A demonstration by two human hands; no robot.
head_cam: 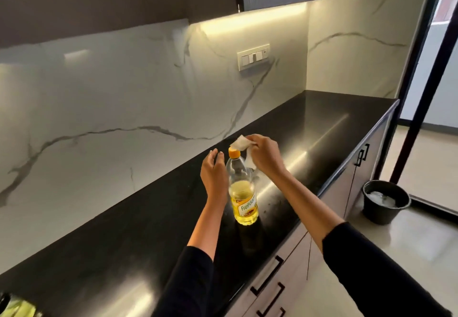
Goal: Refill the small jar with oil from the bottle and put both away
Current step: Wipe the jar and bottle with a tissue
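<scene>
On the black counter (309, 123), centre frame, the bottle (244, 193) stands upright w/ its orange cap (234, 153) on; oil fills approx. the lower half. Your L hand (214, 175) hovers just beside the bottle's shoulder, on its left. Its fingers are loose & slightly apart, gripping nothing; can't tell if the palm touches the plastic. Your R hand (266, 155) is up by the cap, thumb & fingers pinching a white tissue (240, 143), one corner of which sits at the cap's top. The small jar isn't in view, so can't tell if it's filled or where it sits. A bucket (385, 201) is on the floor, far right, well apart from the work.

Step in hand, prob.: wiping oil off the cap & neck, i.e. tidy-up before storing. That's a guess from the cap being on w/ the tissue at it. The next move likely needs the L hand to close round the bottle's body & steady it while the R hand rubs the tissue round the cap. The plastic may be slick, so hold low & firm. Then check the cap is tight before lifting the bottle to storage.
</scene>
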